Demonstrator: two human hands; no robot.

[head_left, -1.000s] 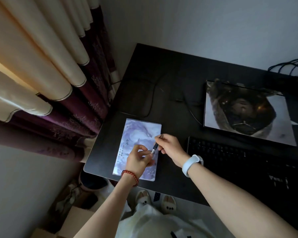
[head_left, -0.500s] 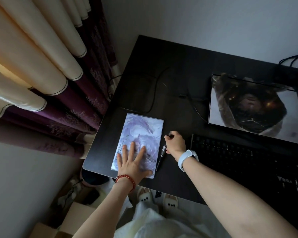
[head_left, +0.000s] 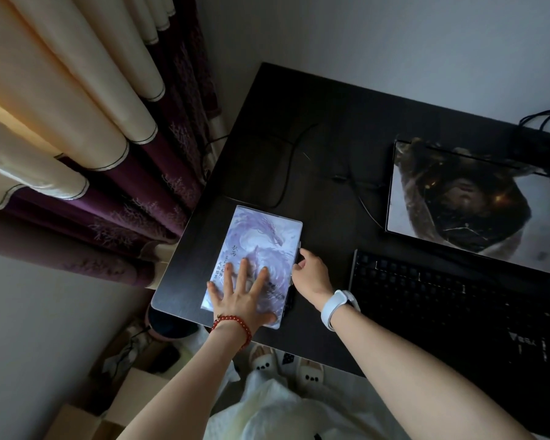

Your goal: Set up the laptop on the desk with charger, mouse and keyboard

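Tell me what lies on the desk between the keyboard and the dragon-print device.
Only the right hand, at the right edge of the dragon-print device. The dark desk strip between it and the keyboard looks otherwise bare.

Single head-worn view, wide-angle, looking steeply down and forward from above the near edge of the dark desk (head_left: 346, 115). Close range: both forearms enter from the bottom of frame, left hand (head_left: 245, 296) and right hand (head_left: 311, 274) sit near centre. Desk runs diagonally; its right side is cut by the frame edge. Curtains (head_left: 77, 122) fill the left, bent by lens distortion. Floor and slippers (head_left: 310, 371) visible below the edge. Far right corner is dim, probably cables. No second view.
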